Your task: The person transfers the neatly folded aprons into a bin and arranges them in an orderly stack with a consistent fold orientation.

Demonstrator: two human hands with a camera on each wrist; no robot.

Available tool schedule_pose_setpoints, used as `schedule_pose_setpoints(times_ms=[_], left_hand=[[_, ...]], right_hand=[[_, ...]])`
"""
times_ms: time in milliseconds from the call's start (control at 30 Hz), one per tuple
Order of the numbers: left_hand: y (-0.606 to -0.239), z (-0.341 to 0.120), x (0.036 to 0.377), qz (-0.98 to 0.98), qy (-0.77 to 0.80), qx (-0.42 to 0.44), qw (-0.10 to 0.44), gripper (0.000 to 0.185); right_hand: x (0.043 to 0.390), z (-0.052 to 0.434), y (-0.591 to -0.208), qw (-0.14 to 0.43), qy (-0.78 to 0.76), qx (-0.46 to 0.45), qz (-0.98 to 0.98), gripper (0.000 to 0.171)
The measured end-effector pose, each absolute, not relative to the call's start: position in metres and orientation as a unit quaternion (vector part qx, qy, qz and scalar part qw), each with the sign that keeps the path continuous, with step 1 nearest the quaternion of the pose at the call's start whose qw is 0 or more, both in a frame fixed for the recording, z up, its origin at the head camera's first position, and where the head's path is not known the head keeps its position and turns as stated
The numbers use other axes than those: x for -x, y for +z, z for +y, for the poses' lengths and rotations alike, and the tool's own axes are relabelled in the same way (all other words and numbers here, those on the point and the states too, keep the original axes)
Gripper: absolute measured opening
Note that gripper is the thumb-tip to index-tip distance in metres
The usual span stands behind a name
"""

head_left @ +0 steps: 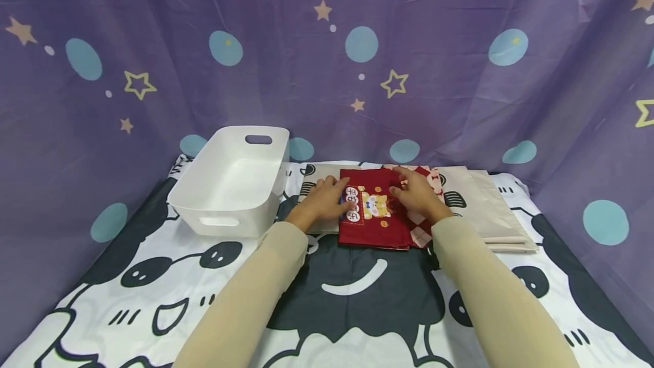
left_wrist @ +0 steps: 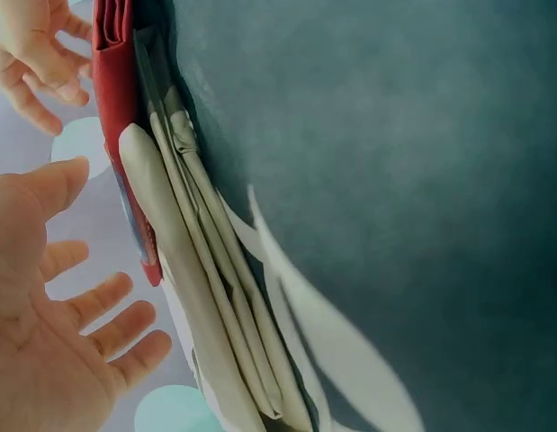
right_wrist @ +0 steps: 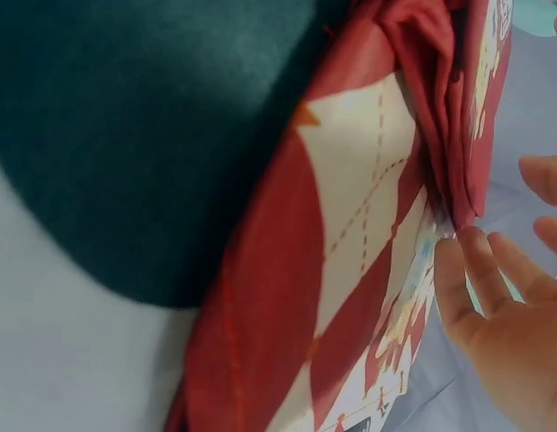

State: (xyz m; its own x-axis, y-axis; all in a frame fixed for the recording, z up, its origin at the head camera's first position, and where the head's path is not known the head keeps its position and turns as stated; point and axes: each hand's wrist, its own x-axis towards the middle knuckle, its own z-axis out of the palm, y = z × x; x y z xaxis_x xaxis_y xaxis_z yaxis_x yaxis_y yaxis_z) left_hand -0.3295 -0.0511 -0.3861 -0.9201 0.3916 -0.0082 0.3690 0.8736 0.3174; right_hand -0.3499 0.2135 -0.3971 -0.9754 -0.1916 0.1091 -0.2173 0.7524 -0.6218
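A folded red cloth [head_left: 376,231] with a printed cartoon animal lies in front of me. It overlaps a folded beige cloth [head_left: 327,227] on its left and a red-and-cream diamond-patterned cloth [head_left: 421,237] on its right. My left hand [head_left: 323,200] is at the red cloth's left edge, its fingers spread loosely in the left wrist view. Over the right edge is my right hand [head_left: 420,193]. In the right wrist view its fingertips [right_wrist: 473,241] are right at the red cloth's folded edge, fingers loosely extended. Neither hand grips anything.
To the left stands a white plastic bin [head_left: 225,217] with handle cutouts. More folded beige cloths [head_left: 477,209] are stacked at the right. A black-and-white cartoon cloth [head_left: 357,311] covers the table, and a purple curtain [head_left: 286,90] hangs behind it.
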Motion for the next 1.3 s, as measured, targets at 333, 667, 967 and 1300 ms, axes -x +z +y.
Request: schedule_pose_setpoints(times_ms=[333, 667, 967, 1300], left_hand=[[-0.388, -0.048, 0.339, 0.955, 0.236, -0.172, 0.05, 0.071], [-0.398, -0.043, 0.346, 0.93, 0.333, -0.148, 0.04, 0.061], [-0.406, -0.038, 0.346, 0.88, 0.472, -0.023, 0.051, 0.045], [-0.405, -0.037, 0.349, 0.812, 0.573, 0.042, 0.096, 0.046]], right_hand=[[0.351, 0.219, -0.394, -0.032, 0.364, -0.043, -0.93, 0.057], [0.351, 0.219, -0.391, -0.082, 0.433, 0.017, -0.897, 0.051], [0.353, 0.222, -0.394, -0.129, 0.518, 0.053, -0.844, 0.048], [0.35, 0.221, -0.385, -0.173, 0.579, 0.088, -0.792, 0.051]])
